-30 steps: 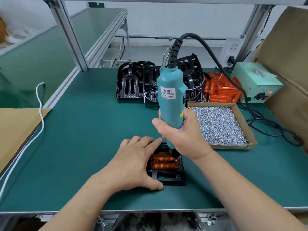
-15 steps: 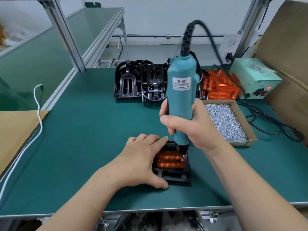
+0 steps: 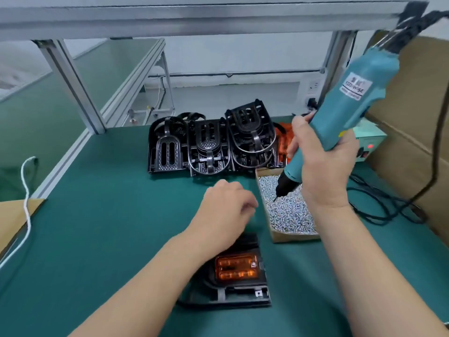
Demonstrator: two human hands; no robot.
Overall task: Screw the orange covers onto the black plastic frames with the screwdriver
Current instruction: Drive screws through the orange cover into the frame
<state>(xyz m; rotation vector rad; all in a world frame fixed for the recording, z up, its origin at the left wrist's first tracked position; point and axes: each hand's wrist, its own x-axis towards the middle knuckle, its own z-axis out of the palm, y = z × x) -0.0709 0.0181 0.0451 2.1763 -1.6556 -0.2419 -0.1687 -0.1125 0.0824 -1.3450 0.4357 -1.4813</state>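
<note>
1. Right hand (image 3: 323, 166) grips the screwdriver (image 3: 345, 110) round its lower body. The tool is tilted, cable end toward 1 o'clock, bit pointing down. Left hand (image 3: 226, 215) hovers just past the work frame at its 12 o'clock, fingers loosely curled and blurred; I see nothing in it.
2. Green mat (image 3: 109, 227) covers the bench, and all parts lie on it.
3. Black frames (image 3: 211, 147): a stack at 12 o'clock near the far edge, some leaning on others.
4. Cardboard box of screws (image 3: 289, 215) sits at 2 o'clock from the work frame. The bit tip touches the heap.
5. Work frame (image 3: 228, 295) lies flat at 6 o'clock, nearest me, partly under my left forearm.
6. Spare orange covers (image 3: 283, 142) are at 1 o'clock beside the stack, mostly hidden behind my right hand.
7. Orange cover (image 3: 237, 267) sits in the middle of the work frame.
</note>
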